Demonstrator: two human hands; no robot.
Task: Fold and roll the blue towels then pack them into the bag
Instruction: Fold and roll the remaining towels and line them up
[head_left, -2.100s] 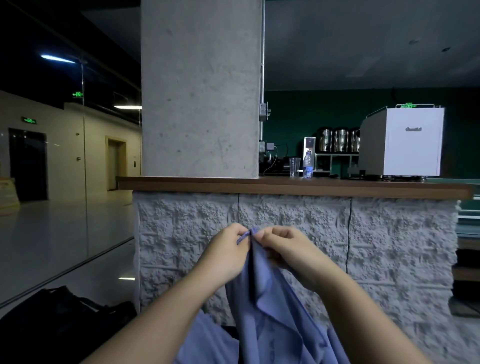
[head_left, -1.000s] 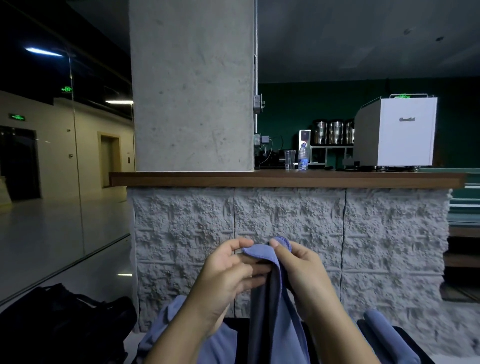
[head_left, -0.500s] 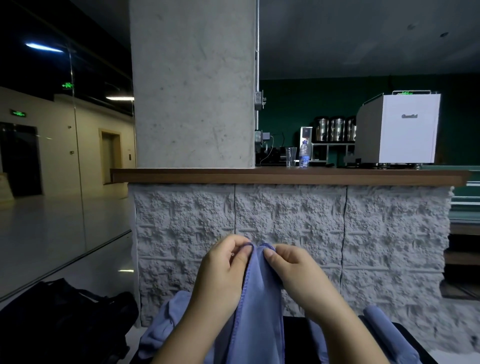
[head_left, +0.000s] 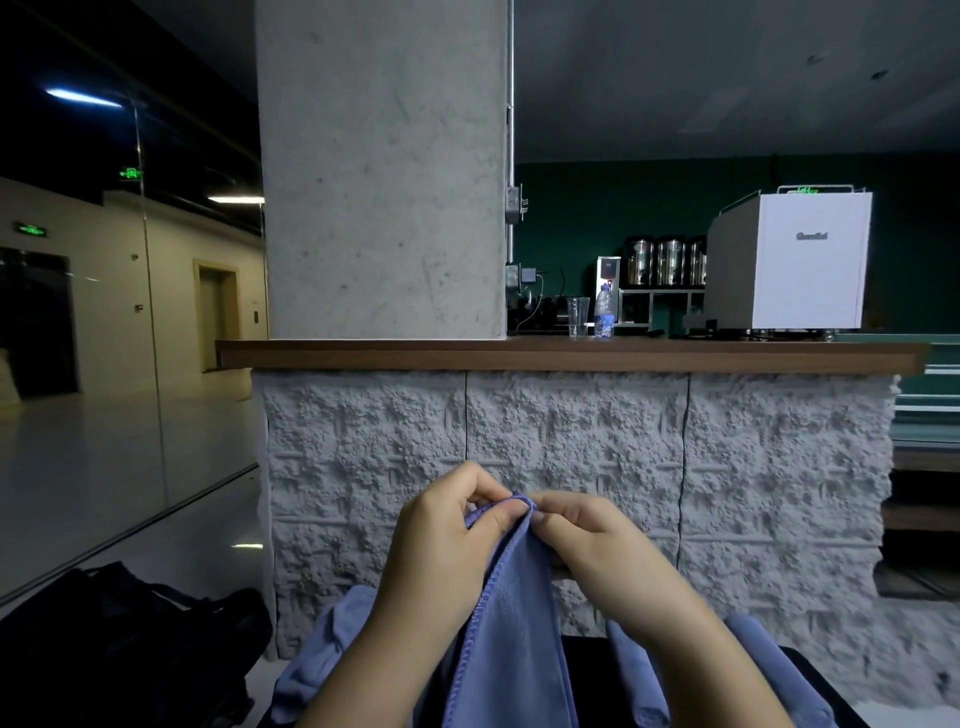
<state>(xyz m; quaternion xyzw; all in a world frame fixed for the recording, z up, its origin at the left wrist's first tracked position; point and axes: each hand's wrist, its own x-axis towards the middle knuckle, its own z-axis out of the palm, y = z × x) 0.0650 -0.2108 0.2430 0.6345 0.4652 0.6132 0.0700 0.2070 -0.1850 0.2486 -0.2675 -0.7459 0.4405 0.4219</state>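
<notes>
Before a rough stone counter (head_left: 571, 447), both hands pinch a blue towel (head_left: 511, 639).
Left hand (head_left: 447, 535) and right hand (head_left: 597, 540) grip its stitched top edge; soft cloth hangs down.

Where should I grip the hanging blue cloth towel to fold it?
Keep the pinch both hands, left hand and right hand, have on the blue cloth towel at its top edge, coming from each side; it hangs straight down from there.

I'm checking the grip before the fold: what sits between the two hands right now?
In the head view, only the top edge of the blue towel lies between the left hand and right hand; both pinch it.
</notes>
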